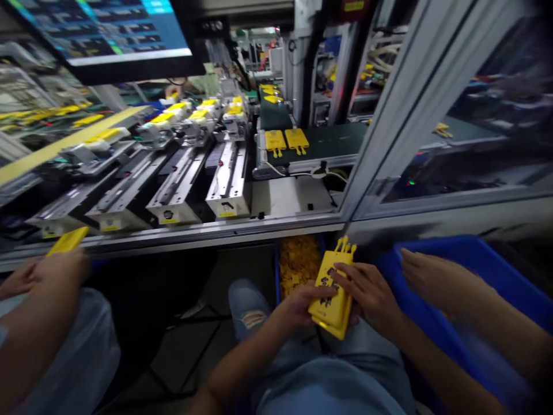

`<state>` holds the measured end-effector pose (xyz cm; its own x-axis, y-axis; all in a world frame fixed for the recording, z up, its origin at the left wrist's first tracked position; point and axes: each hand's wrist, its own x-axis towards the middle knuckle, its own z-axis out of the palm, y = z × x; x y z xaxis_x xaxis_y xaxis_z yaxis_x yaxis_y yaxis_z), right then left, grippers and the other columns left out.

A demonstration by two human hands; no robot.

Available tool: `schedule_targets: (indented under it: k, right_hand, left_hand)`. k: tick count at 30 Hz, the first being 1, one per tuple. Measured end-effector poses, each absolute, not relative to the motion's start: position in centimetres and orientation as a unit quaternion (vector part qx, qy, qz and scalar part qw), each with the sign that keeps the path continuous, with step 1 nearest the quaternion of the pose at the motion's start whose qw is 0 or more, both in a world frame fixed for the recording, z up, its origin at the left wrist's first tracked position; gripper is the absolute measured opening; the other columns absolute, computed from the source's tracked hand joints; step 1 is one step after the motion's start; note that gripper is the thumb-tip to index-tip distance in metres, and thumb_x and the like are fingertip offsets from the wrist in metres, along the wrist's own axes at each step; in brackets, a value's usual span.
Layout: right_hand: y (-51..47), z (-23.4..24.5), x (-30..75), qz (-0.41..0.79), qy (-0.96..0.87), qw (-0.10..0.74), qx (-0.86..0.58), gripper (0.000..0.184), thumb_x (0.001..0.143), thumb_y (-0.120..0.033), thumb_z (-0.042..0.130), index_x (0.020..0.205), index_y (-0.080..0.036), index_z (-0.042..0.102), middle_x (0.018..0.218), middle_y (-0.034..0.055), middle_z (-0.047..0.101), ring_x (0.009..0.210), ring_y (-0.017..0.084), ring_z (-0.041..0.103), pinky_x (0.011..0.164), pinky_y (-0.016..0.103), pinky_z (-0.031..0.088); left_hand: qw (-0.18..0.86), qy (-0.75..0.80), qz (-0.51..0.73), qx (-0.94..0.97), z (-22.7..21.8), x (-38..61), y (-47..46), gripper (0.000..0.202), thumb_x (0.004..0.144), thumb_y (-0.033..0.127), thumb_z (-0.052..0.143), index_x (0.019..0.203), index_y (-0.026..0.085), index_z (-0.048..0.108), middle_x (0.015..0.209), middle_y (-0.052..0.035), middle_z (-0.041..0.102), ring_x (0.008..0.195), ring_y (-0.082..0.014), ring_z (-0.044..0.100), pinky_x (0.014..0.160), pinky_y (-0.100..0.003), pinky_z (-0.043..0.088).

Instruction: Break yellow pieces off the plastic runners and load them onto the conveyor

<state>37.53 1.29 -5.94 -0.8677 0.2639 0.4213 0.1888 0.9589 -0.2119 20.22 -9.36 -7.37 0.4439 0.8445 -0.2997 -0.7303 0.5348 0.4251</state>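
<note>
Above my lap I hold a small stack of flat yellow plastic plates [327, 308], tilted, with dark printed marks on the top one and thin knobbed prongs at the far end. My left hand [301, 305] grips the near left side, its thumb lying over the top face. On the right side, my right hand [374, 295] is closed round the edge with its fingertips on the printed face. Beneath them, a blue bin holds a heap of yellow plastic scraps [298, 262].
A conveyor [330, 143] carries two yellow plates [285, 141]. Left of it are several metal slide fixtures [227, 178] and a monitor [116, 29]. Another person's hand [64, 265] holds a yellow plate at left. At right, another arm [449, 282] reaches over a blue bin [488, 259].
</note>
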Motion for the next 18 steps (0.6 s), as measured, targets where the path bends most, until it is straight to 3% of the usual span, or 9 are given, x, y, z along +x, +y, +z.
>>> schedule_targets:
  k: [3, 6, 10, 12, 15, 18]
  right_hand:
    - [1.5, -7.0, 40.2, 0.135, -0.911, 0.329, -0.209, 0.049, 0.089, -0.017, 0.052, 0.136, -0.025, 0.049, 0.140, 0.0097, 0.049, 0.124, 0.029, 0.045, 0.102, 0.050, 0.043]
    - [1.2, -8.1, 41.7, 0.303, -0.785, 0.387, -0.378, 0.049, 0.087, -0.031, 0.059, 0.134, -0.022, 0.050, 0.133, 0.0122, 0.055, 0.112, 0.028, 0.057, 0.098, 0.050, 0.048]
    - [0.3, -9.1, 41.3, 0.654, -0.559, 0.302, -0.410, 0.048, 0.083, -0.050, 0.063, 0.119, -0.018, 0.059, 0.117, 0.0123, 0.067, 0.099, 0.026, 0.066, 0.082, 0.039, 0.057]
    - [0.0, -9.3, 40.6, 0.752, -0.471, 0.246, -0.391, 0.046, 0.078, -0.052, 0.069, 0.109, -0.017, 0.063, 0.108, 0.0116, 0.071, 0.097, 0.027, 0.067, 0.079, 0.037, 0.059]
    - [0.2, -9.3, 40.2, 0.795, -0.359, 0.224, -0.434, 0.042, 0.072, -0.044, 0.077, 0.101, -0.017, 0.065, 0.096, 0.0095, 0.074, 0.089, 0.027, 0.070, 0.072, 0.035, 0.061]
    - [1.1, -9.3, 41.0, 0.782, -0.279, 0.283, -0.479, 0.037, 0.074, -0.039, 0.076, 0.101, -0.017, 0.065, 0.092, 0.0094, 0.075, 0.082, 0.026, 0.072, 0.068, 0.036, 0.062]
  left_hand:
    - [0.806, 0.271, 0.506, 0.142, -7.8, 22.5, -8.2, 0.054, 0.068, 0.035, 0.075, 0.112, 0.007, 0.060, 0.101, -0.0185, 0.070, 0.081, -0.0271, 0.070, 0.076, -0.039, 0.054]
    - [0.723, 0.372, 0.558, 0.168, -7.5, 23.8, -7.2, 0.051, 0.062, 0.030, 0.083, 0.104, 0.010, 0.062, 0.093, -0.0137, 0.072, 0.074, -0.0226, 0.069, 0.070, -0.035, 0.055]
    - [0.629, 0.493, 0.565, 0.204, -7.0, 25.2, -6.2, 0.060, 0.048, 0.026, 0.090, 0.100, 0.013, 0.061, 0.091, -0.0076, 0.073, 0.074, -0.0196, 0.067, 0.067, -0.030, 0.055]
    - [0.621, 0.504, 0.556, 0.227, -7.1, 25.8, -6.1, 0.065, 0.045, 0.026, 0.092, 0.100, 0.014, 0.061, 0.092, -0.0069, 0.072, 0.076, -0.0201, 0.067, 0.068, -0.030, 0.055]
    - [0.635, 0.472, 0.577, 0.203, -7.7, 26.0, -6.2, 0.059, 0.057, 0.036, 0.086, 0.106, 0.014, 0.061, 0.100, -0.0094, 0.071, 0.083, -0.0217, 0.068, 0.074, -0.031, 0.055]
    - [0.657, 0.415, 0.622, 0.097, -8.4, 25.3, -6.4, 0.056, 0.076, 0.055, 0.068, 0.110, 0.012, 0.060, 0.101, -0.0144, 0.071, 0.086, -0.0251, 0.069, 0.078, -0.037, 0.055]
